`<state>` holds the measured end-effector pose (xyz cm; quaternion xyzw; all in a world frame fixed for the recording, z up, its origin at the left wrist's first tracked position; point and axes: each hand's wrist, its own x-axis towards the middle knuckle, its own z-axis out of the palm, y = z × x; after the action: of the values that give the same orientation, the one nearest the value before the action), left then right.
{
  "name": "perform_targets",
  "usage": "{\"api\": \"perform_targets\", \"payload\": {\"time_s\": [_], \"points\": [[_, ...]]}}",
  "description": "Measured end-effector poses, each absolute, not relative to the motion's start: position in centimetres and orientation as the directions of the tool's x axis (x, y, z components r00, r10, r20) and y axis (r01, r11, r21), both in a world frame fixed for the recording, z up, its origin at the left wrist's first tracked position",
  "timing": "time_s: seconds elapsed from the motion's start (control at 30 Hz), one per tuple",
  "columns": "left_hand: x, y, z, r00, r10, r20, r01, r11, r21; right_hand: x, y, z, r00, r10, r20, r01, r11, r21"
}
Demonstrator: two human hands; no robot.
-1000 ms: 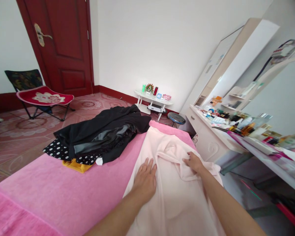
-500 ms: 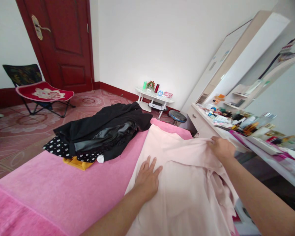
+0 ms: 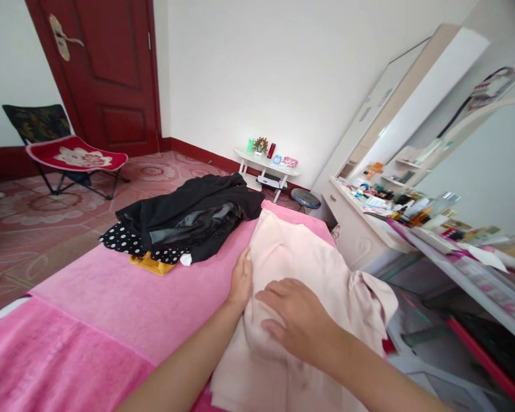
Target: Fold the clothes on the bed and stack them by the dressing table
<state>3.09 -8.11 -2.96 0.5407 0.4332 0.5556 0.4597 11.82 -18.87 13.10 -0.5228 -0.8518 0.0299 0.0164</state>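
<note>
Cloth is what both hands are on: a pale pink garment lies spread along the right side of a bed covered in a pink towel, its long axis running from the person toward the far end of the bed, with one loose flap hanging over the right edge.

The right hand lies on top of the garment near its middle, palm down, fingers spread and flat, pinching nothing. The left hand sits at the garment's left edge, just beside the right hand and slightly farther up the bed; its fingers are together and laid along the fabric border, thumb side tucked against the cloth. Whether it grips the edge or only presses it cannot be told. Most of the garment stretches away beyond both hands, and the right hand covers more of it.

Left of the garment and farther up the bed lies a heap of black clothes, over a polka-dot piece and something yellow. Right of the garment, off the bed, a white worktop carries many bottles and boxes below a mirror. Beyond the garment's far end a small white table stands by the wall; far left of it are a folding chair and a red door.
</note>
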Motion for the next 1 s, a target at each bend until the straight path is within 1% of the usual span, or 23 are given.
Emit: {"api": "perform_targets", "payload": {"time_s": [0.03, 0.1, 0.17, 0.2, 0.27, 0.37, 0.43, 0.5, 0.63, 0.7, 0.77, 0.83, 0.87, 0.93, 1.0], "points": [[3.0, -8.1, -3.0, 0.017, 0.979, 0.203, -0.046, -0.202, 0.978, 12.4, -19.7, 12.3, -0.413, 0.911, 0.024, 0.903, 0.412, -0.12], [3.0, -8.0, -3.1, 0.047, 0.976, 0.211, -0.024, -0.21, 0.977, 14.4, -20.6, 10.8, -0.273, 0.957, 0.096, 0.935, 0.287, -0.208], [3.1, -7.8, -3.2, 0.067, 0.974, 0.218, -0.001, -0.218, 0.976, 16.5, -20.8, 9.3, -0.122, 0.985, 0.123, 0.944, 0.153, -0.292], [3.2, -7.8, -3.3, 0.073, 0.972, 0.221, 0.006, -0.222, 0.975, 17.3, -20.9, 8.4, -0.061, 0.992, 0.109, 0.939, 0.094, -0.332], [3.2, -7.7, -3.6, 0.078, 0.97, 0.232, 0.015, -0.234, 0.972, 18.2, -21.2, 6.6, 0.031, 0.999, 0.036, 0.916, -0.014, -0.4], [3.2, -7.6, -3.8, 0.083, 0.964, 0.251, 0.036, -0.255, 0.966, 17.9, -22.0, 4.2, 0.098, 0.992, -0.074, 0.875, -0.121, -0.469], [3.2, -7.6, -3.8, 0.09, 0.963, 0.253, 0.057, -0.258, 0.964, 17.3, -22.4, 3.1, 0.099, 0.991, -0.089, 0.845, -0.131, -0.519], [3.2, -7.6, -3.7, 0.092, 0.964, 0.251, 0.083, -0.259, 0.962, 16.8, -22.6, 2.6, 0.078, 0.994, -0.073, 0.813, -0.106, -0.572], [3.3, -7.8, -3.7, 0.072, 0.957, 0.281, 0.115, -0.288, 0.951, 16.5, -22.0, 2.7, 0.053, 0.996, -0.069, 0.753, -0.085, -0.652], [3.4, -7.7, -3.7, 0.067, 0.955, 0.29, 0.123, -0.296, 0.947, 16.8, -21.3, 3.1, 0.086, 0.996, -0.01, 0.72, -0.069, -0.69], [3.5, -7.5, -3.5, 0.091, 0.968, 0.233, 0.083, -0.241, 0.967, 17.3, -20.3, 3.4, 0.142, 0.984, 0.11, 0.708, -0.024, -0.706], [3.7, -6.7, -3.0, 0.143, 0.981, 0.132, 0.012, -0.136, 0.991, 18.0, -19.3, 3.3, 0.184, 0.954, 0.237, 0.741, 0.024, -0.671], [3.8, -6.0, -2.7, 0.172, 0.982, 0.082, -0.021, -0.08, 0.997, 18.4, -18.8, 3.1, 0.192, 0.941, 0.277, 0.76, 0.036, -0.649], [4.2, -4.3, -1.9, 0.221, 0.975, 0.009, -0.062, 0.005, 0.998, 18.9, -18.0, 2.3, 0.197, 0.932, 0.303, 0.772, 0.043, -0.635], [4.7, -1.9, -1.1, 0.266, 0.963, -0.038, -0.09, 0.064, 0.994, 19.2, -17.3, 1.3, 0.191, 0.938, 0.291, 0.734, 0.06, -0.676]]}}
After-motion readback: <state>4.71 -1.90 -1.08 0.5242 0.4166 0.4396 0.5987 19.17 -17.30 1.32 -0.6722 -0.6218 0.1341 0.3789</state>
